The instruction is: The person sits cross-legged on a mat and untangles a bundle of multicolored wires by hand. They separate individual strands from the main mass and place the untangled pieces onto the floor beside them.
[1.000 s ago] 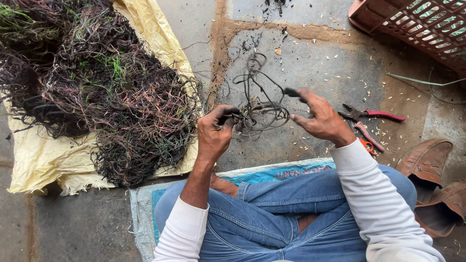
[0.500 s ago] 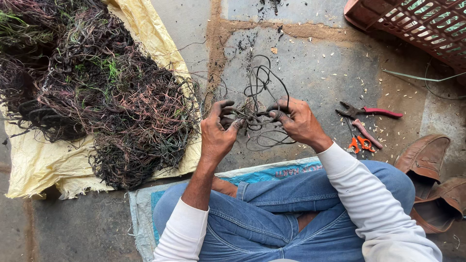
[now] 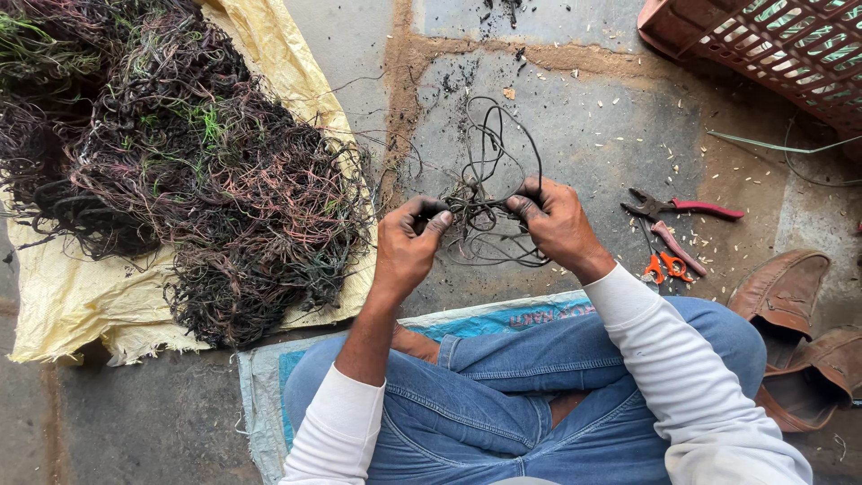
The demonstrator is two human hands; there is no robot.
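A small tangle of dark thin wires (image 3: 485,193) hangs between both hands above the stone floor. My left hand (image 3: 409,247) pinches its left side with thumb and fingers. On the right side, my right hand (image 3: 557,224) grips the same tangle, and loops of wire stick up beyond the fingers. I sit cross-legged in blue jeans and white sleeves on a woven sack (image 3: 260,395).
A big heap of tangled brown, black and green wires (image 3: 180,162) lies on a yellow sack (image 3: 72,305) at the left. Red-handled pliers (image 3: 687,208) and orange scissors (image 3: 663,265) rest on the floor at the right, near brown shoes (image 3: 790,296). A reddish crate (image 3: 772,45) stands top right.
My right hand moved left from an open spread toward the left hand and closed on the wire tangle. Both hands now hold it close together.
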